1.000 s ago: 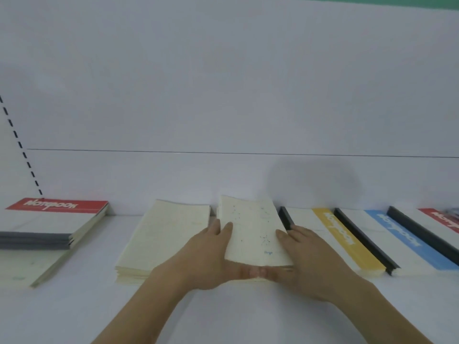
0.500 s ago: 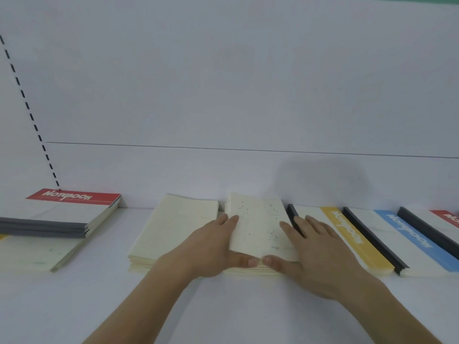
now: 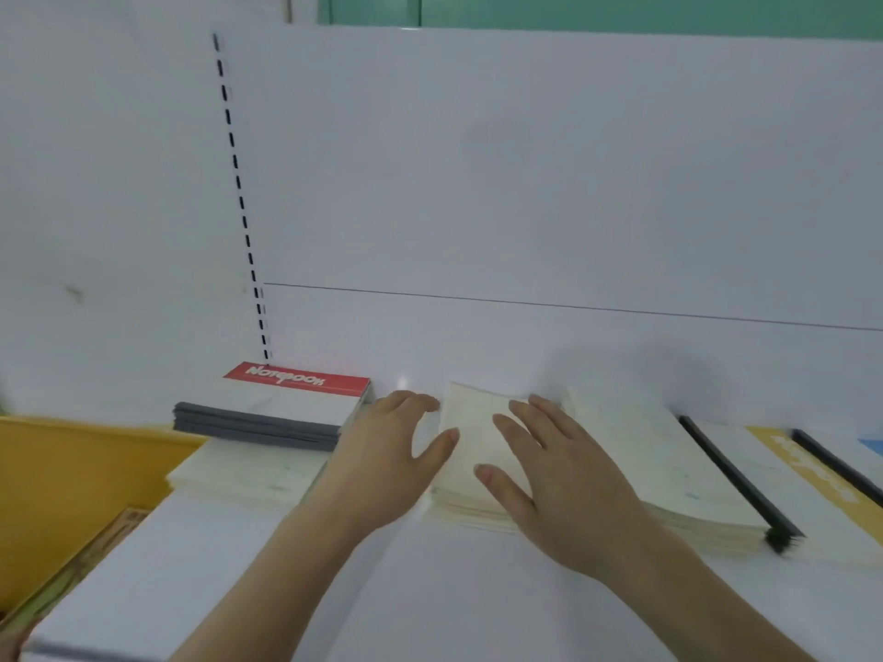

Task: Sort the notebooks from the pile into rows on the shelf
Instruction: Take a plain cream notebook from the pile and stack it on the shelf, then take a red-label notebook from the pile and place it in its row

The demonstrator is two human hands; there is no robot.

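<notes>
White shelf [image 3: 430,590] with a white back panel [image 3: 525,183] behind it; a dashed slotted upright [image 3: 237,183] runs down the panel at left. Green wall strip [image 3: 573,9] above the panel. Yellow bin [image 3: 62,480] at lower left, beside the shelf's left edge, something printed and brownish inside it, too blurred to name.

Notebooks lie flat in a row along the shelf. Far left: cream stack [image 3: 239,470], with a pile of grey-spined notebooks [image 3: 267,422] on its back part, top one with a red "Notebook" band [image 3: 296,377]. Centre: cream notebook stack [image 3: 470,451], and just right of it, touching, a second cream stack [image 3: 669,470]. Further right: a black-spined notebook [image 3: 736,480] with a yellow band [image 3: 807,475], then another black spine [image 3: 836,463] and a sliver of blue at the frame edge.

Left hand [image 3: 382,461] is released, fingers loosely spread, holding nothing, hovering at the left edge of the centre cream stack; thumb tip close to that edge, contact unclear. Right hand [image 3: 564,489] is also released, fingers straight and spread, palm down over the centre stack's top cover; cannot tell if it presses or just hovers. Both forearms come in from the bottom of the frame.
</notes>
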